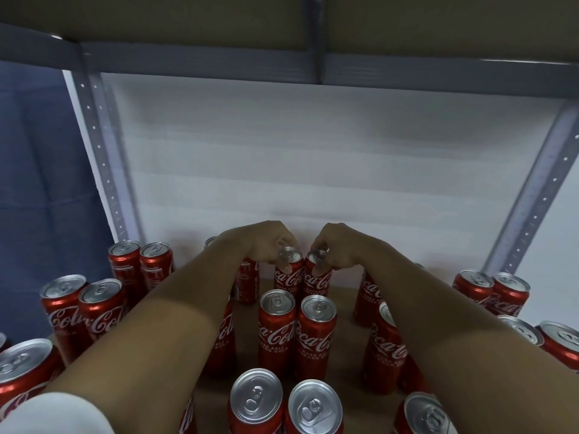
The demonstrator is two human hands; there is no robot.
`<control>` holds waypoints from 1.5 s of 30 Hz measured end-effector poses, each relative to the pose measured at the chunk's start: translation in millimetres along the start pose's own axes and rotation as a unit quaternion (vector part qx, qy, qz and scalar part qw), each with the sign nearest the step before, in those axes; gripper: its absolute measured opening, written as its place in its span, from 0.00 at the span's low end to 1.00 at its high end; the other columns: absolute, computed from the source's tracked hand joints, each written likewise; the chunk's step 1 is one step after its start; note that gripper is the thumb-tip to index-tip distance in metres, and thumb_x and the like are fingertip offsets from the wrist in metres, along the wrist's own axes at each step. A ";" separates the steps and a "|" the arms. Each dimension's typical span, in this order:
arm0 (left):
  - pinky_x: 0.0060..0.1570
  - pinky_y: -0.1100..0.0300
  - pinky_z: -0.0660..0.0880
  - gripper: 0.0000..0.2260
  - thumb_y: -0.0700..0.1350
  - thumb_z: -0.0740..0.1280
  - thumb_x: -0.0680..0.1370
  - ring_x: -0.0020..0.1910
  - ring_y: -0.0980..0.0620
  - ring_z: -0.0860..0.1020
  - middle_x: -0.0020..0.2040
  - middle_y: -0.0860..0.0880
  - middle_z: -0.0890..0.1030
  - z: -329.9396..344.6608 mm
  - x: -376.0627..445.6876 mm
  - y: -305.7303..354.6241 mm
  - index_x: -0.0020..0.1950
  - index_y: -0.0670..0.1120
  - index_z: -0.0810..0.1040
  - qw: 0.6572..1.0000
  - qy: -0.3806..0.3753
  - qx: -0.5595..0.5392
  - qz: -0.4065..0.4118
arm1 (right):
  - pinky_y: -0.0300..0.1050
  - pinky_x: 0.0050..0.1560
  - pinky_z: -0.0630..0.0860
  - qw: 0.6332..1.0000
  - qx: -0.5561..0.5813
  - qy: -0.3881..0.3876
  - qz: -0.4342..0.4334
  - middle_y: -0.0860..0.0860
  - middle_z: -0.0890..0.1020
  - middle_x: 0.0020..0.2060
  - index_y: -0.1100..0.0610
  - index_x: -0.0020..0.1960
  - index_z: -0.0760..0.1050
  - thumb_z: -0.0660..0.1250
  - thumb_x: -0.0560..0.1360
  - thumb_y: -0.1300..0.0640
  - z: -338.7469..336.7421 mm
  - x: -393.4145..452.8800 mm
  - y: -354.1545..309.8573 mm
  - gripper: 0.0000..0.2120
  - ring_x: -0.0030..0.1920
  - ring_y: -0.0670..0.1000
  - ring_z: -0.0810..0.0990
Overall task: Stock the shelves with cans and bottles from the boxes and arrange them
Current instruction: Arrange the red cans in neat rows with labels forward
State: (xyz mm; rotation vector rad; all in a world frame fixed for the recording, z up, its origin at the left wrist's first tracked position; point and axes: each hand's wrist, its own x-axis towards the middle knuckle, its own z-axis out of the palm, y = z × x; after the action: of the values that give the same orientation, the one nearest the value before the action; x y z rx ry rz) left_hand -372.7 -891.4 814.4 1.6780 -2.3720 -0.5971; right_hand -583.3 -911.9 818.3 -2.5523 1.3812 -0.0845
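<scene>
Both my arms reach deep into the shelf bay. My left hand [266, 245] grips the top of a red Coca-Cola can [287, 278] at the back of the middle row. Right beside it, my right hand [340, 247] grips the top of a second red can [317, 281]; the two cans stand upright and touch. In front of them stand two more pairs of red cans [277, 333], lined up in a double row toward me. My forearms hide parts of the cans under them.
Double rows of red cans stand on the brown shelf board [347, 327] at left [100, 308] and right [492, 292]. A white back wall [313, 170], grey perforated uprights [103, 158] and the shelf above [313, 67] bound the bay.
</scene>
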 end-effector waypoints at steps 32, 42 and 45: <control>0.70 0.52 0.71 0.30 0.49 0.74 0.78 0.71 0.48 0.74 0.75 0.47 0.74 -54.1 -50.8 -74.0 0.77 0.44 0.70 0.992 0.016 0.104 -0.072 | 0.45 0.46 0.75 0.996 0.054 0.074 -0.002 0.55 0.82 0.44 0.58 0.41 0.80 0.76 0.72 0.43 3.8 36.0 -94.7 0.18 0.48 0.56 0.81; 0.54 0.48 0.81 0.21 0.57 0.80 0.69 0.53 0.46 0.82 0.53 0.46 0.85 -54.3 -46.3 -112.1 0.55 0.45 0.85 0.988 0.047 0.144 -0.036 | 0.45 0.40 0.77 0.994 0.015 0.071 0.084 0.55 0.81 0.41 0.63 0.48 0.79 0.78 0.69 0.42 30.2 69.8 -134.1 0.24 0.45 0.55 0.80; 0.57 0.48 0.80 0.20 0.52 0.81 0.69 0.56 0.48 0.81 0.56 0.48 0.84 -58.4 -44.7 -112.9 0.58 0.47 0.85 0.989 0.033 0.140 -0.017 | 0.45 0.38 0.72 0.994 -0.016 0.075 0.072 0.54 0.78 0.34 0.61 0.39 0.77 0.75 0.73 0.49 32.2 73.6 -133.1 0.16 0.39 0.54 0.77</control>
State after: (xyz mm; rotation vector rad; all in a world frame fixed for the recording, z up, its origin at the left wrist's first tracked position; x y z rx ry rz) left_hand -238.3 -894.7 823.9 1.8188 -2.4766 -0.2151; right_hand -428.5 -897.4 813.8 -2.5067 1.6303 -0.2357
